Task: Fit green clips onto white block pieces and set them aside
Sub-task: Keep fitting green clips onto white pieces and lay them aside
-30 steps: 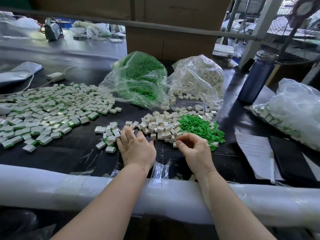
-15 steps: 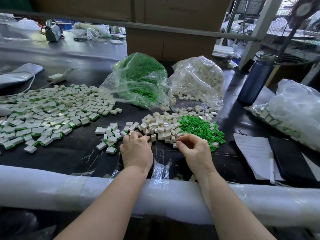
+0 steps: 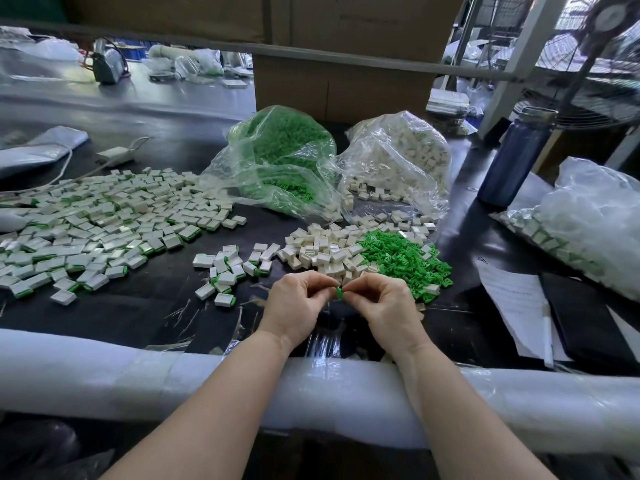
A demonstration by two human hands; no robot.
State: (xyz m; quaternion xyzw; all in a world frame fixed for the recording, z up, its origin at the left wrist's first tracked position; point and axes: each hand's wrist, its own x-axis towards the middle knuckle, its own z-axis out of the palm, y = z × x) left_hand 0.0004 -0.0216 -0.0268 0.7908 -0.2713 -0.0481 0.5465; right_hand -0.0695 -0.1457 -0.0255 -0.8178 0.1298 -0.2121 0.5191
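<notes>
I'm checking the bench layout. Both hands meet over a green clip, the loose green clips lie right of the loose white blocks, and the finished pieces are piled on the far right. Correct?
Not quite: the head view shows the finished pieces piled on the left. The rest holds: left hand and right hand meet at a green clip, and loose green clips lie right of the white blocks.

No text can be read; the print on the paper sheet (image 3: 512, 299) is too blurred

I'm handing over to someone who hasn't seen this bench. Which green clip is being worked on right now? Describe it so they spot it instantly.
Start at the loose green clip pile on the dark table, right of the white block pile. Come toward the person to where the left hand and right hand meet. The working clip is the one green piece pinched between their fingertips, off the table, unlike all the others.
</notes>
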